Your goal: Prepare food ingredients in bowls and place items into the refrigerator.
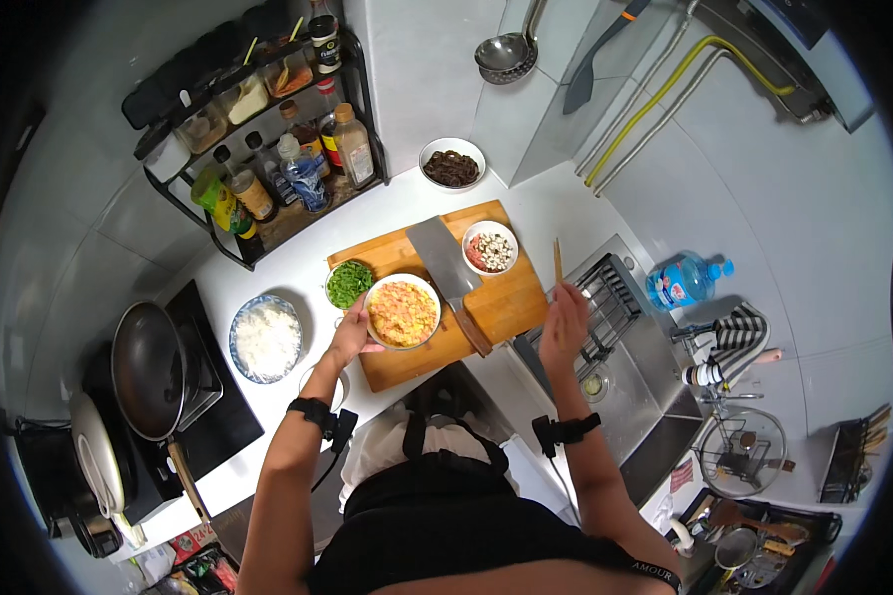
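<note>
My left hand [353,332] grips the rim of a white bowl [403,311] filled with a yellow and pink diced mixture, over the left part of a wooden cutting board [398,366]. My right hand [565,326] holds chopsticks [557,260], tips pointing away from me, between the board and the sink. A cleaver [440,256] lies across the board with its brown handle towards me. On the board's far right sits a small bowl [490,248] of white and pink diced pieces. Beside my left hand stands a bowl of chopped greens [349,285].
A bowl of white rice [266,339] stands left, beside a cooktop bearing a frying pan [149,372]. A bowl of dark strips [452,168] is behind the board. The spice rack [268,242] holds several bottles. To the right are a sink [632,401] with a drying rack [603,312] and a bottle [677,282].
</note>
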`<state>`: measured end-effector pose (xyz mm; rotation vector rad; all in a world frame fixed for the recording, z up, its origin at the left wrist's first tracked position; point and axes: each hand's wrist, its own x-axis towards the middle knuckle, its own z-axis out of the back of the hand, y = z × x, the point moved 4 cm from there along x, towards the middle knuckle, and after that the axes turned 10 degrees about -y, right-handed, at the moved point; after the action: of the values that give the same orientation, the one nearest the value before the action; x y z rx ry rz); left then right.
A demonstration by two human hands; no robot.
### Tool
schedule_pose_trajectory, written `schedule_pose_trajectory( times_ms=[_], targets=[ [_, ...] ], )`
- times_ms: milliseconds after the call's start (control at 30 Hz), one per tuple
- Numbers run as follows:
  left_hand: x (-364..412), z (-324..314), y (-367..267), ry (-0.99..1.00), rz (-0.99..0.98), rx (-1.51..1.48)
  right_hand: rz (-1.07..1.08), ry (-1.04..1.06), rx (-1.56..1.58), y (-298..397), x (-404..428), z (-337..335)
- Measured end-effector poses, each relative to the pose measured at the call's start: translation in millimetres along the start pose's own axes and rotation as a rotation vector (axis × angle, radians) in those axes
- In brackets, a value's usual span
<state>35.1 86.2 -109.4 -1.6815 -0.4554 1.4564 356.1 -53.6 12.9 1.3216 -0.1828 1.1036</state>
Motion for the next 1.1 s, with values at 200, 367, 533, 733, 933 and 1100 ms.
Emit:
schedule_pose_trajectory(
  times_ms=[200, 367, 533, 733, 933, 1100],
  targets=[
    [-16, -2, 4, -0.031, -0.021, -0.013, 0.191, 0.359, -0.211, -46, -52, -38],
    [-34, -8, 23, 0.014, 0.004, -0.194, 0.215, 0.547, -0.358, -76, -72, -61],
    [-56, 5, 28, 0.222, 0.076, -0.238, 0.045, 0.575, -0.141, -89, -66, -62],
    [-17, 74, -1, -0.2, -0.137, -0.079, 0.033, 0.394, -0.211, -44, -36, -62],
    [42, 84, -15, -0.618, -0.554, 0.574, -0.033, 0.369, -0.204, -1, -33, -67],
    [76, 101, 2, -0.654, -0.185, 0.518, 0.014, 0.451, -0.147, 28, -31, -70]
  ],
)
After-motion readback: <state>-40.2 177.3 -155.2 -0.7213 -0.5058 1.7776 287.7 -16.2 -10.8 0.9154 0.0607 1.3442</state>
